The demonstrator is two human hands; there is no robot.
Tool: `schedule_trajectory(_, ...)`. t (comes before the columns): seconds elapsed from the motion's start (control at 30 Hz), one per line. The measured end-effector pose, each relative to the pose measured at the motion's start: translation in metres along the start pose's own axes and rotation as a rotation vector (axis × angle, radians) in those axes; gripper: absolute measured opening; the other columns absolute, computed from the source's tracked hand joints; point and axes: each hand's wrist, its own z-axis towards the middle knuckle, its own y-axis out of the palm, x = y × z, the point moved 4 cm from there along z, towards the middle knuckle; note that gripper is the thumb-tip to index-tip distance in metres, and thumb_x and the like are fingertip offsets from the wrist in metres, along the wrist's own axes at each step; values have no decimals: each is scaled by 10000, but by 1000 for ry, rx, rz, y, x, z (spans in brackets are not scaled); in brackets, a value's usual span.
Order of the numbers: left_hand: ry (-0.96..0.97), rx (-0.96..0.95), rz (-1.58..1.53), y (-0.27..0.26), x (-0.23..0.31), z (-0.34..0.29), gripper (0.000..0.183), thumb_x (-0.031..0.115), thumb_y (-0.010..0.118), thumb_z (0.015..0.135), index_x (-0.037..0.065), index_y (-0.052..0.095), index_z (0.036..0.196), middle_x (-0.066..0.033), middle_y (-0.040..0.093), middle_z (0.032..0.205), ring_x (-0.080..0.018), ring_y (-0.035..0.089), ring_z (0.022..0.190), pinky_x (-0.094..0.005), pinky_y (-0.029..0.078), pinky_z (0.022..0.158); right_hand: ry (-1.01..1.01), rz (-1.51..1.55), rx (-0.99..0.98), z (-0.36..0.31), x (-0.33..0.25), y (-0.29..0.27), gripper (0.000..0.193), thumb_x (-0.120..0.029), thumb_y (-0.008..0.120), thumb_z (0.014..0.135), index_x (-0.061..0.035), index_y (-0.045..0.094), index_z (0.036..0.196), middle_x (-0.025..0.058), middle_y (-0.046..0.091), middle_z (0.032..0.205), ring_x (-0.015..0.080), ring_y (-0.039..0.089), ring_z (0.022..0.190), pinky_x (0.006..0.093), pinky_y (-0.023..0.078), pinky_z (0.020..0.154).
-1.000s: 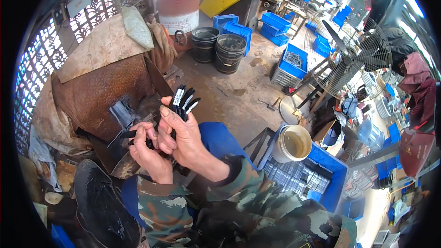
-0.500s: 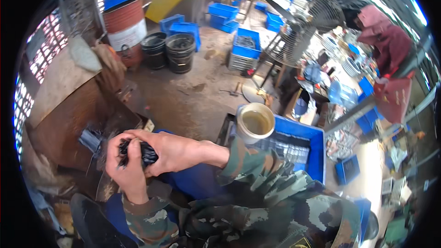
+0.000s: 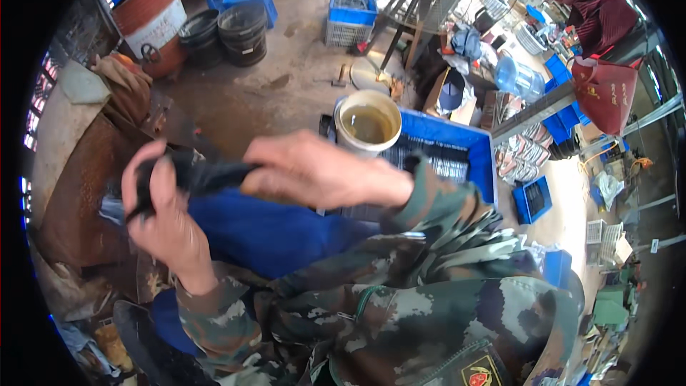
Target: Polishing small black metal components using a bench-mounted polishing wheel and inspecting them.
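Stretched between my two hands is a black, limp bundle (image 3: 207,171), smeared by motion, so I cannot make out whether it is cloth, plastic or strands. My left hand (image 3: 164,211) has its fingers wrapped round one end. The other end is pinched in my right hand (image 3: 321,171), palm down. Beneath them, a dark blue cloth (image 3: 271,232) covers my lap. Just past my right forearm stands a pale bucket (image 3: 343,136) of murky liquid. It is at the corner of a blue crate (image 3: 488,164) that holds rows of dark, shiny pieces.
A rusty brown sheet (image 3: 78,193) rises at my left. Black buckets (image 3: 243,36) and a red-and-white drum (image 3: 153,21) stand at the far left. Ahead, a crate stack (image 3: 350,32) sits near a fan (image 3: 429,0). A cluttered bench with a water jug (image 3: 519,77) runs along the right.
My right hand has pulled away from my left, drawing out the black bundle that was bunched between them. My view has tilted down and the scene has shifted up and left.
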Motion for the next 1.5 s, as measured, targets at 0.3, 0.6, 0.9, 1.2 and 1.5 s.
schedule_trajectory(0.3,-307,-479,226,57,-43,48,102,151,645,931,57,657,967,72,541,785,5,411,657,-180,295,549,407,-534,83,-87,59,-151,314,-293,561,1004,13,618,1040,189,659,867,280,647,771,386,480,678)
schedule_trajectory(0.6,-407,-850,659,29,-120,9,151,143,561,965,-1,602,947,-93,545,663,-160,493,612,-333,411,595,947,-1049,-456,-106,207,-144,364,-432,576,938,-92,684,1011,105,707,1025,308,672,973,441,518,810)
schedule_trajectory(0.9,-341,-803,692,5,-127,15,166,148,597,971,-1,604,899,-4,462,637,-76,428,580,-267,351,523,860,-1013,-564,-93,289,-110,300,-338,560,925,-92,727,964,131,722,979,311,677,983,429,526,870)
schedule_trajectory(1.2,-77,-754,659,7,-123,16,131,81,585,944,-45,605,975,-89,532,813,-131,493,673,-306,415,611,879,-1047,-567,-93,278,-107,286,-273,561,917,-89,732,1054,115,725,1043,299,673,1037,442,518,890)
schedule_trajectory(1.5,-340,-664,618,-1,-120,13,140,134,574,989,0,610,978,-3,427,652,-68,418,604,-275,343,529,790,-1094,-510,-95,204,-141,278,-355,572,960,-86,639,985,142,667,825,353,652,816,475,510,647)
